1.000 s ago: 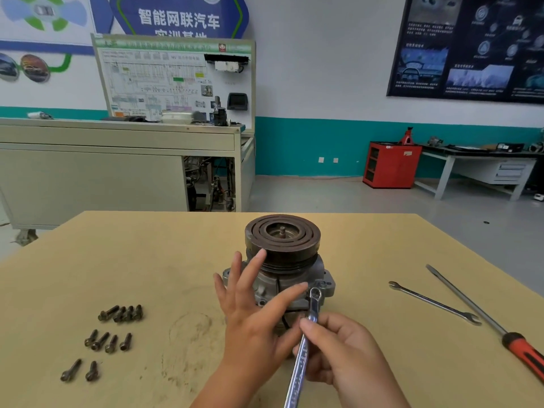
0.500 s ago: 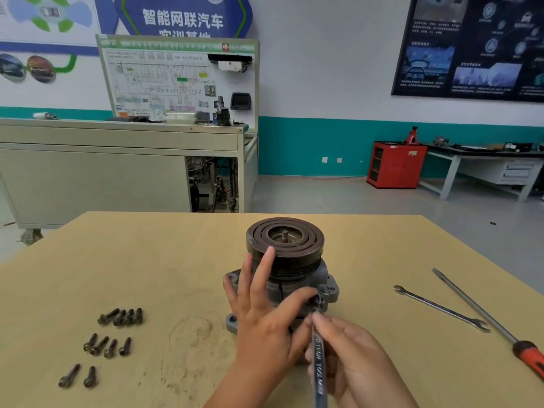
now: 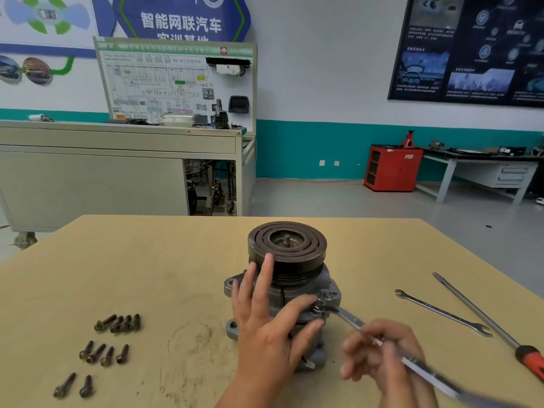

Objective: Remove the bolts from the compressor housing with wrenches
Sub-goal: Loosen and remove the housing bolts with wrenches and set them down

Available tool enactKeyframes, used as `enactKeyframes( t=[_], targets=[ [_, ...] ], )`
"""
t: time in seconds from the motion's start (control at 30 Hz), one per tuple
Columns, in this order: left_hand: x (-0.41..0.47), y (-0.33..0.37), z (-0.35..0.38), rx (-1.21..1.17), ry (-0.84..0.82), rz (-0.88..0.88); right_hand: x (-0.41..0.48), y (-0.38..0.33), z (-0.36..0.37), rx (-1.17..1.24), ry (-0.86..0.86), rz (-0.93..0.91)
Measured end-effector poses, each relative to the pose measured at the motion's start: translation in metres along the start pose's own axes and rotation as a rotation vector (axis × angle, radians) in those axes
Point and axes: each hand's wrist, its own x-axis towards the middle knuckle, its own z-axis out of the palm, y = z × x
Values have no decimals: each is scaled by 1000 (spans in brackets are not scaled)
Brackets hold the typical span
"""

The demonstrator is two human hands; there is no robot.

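Moved since the frame half a second back: wrench (image 3: 351, 319) handle, then pointing at the near table edge, now swung out toward the near right corner; right hand (image 3: 382, 357) carried rightward with it and motion-blurred.

Head view, items:

1. Compressor housing (image 3: 297, 293): grey metal, standing upright near the middle of the table (image 3: 147, 260), slightly toward the near edge. Dark grooved pulley (image 3: 287, 245) on top.
2. Left hand (image 3: 265, 328): laid flat against the near left side of the housing, fingers straight and spread, tips up to the pulley rim, thumb stretched toward the wrench head. Holds nothing.
3. Right hand: fingers curled round the wrench handle, between the housing and the near right corner.
4. Wrench: ring end set at a lug on the right side of the housing. Whether a bolt sits under it cannot be told.
5. Loose bolts (image 3: 117, 323): three small clusters lying toward the near left corner, well apart from the housing.
6. Second wrench (image 3: 441, 313): lying flat toward the right edge, untouched.
7. Screwdriver (image 3: 482, 318): red handle, just beside the second wrench on its right, handle toward the near edge.
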Motion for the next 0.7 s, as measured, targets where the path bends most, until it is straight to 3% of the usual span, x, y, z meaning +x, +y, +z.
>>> enactKeyframes(
  t=[0.07, 0.13, 0.3, 0.5, 0.7],
  targets=[
    [-3, -1, -2, -9, -25, -9, 23, 6, -5, 141, 164, 95],
    [-6, 0, -2, -4, -38, -13, 51, 11, -11, 121, 193, 240],
    [-11, -2, -2, -10, -34, -7, 99, 11, -14, 161, -17, 536],
    [-11, -4, -3, -90, -32, -18, 65, -8, -30, 459, 18, 408],
    [-12, -7, -3, -165, -22, -59, 6, -4, -40, 124, 19, 365]
  ],
)
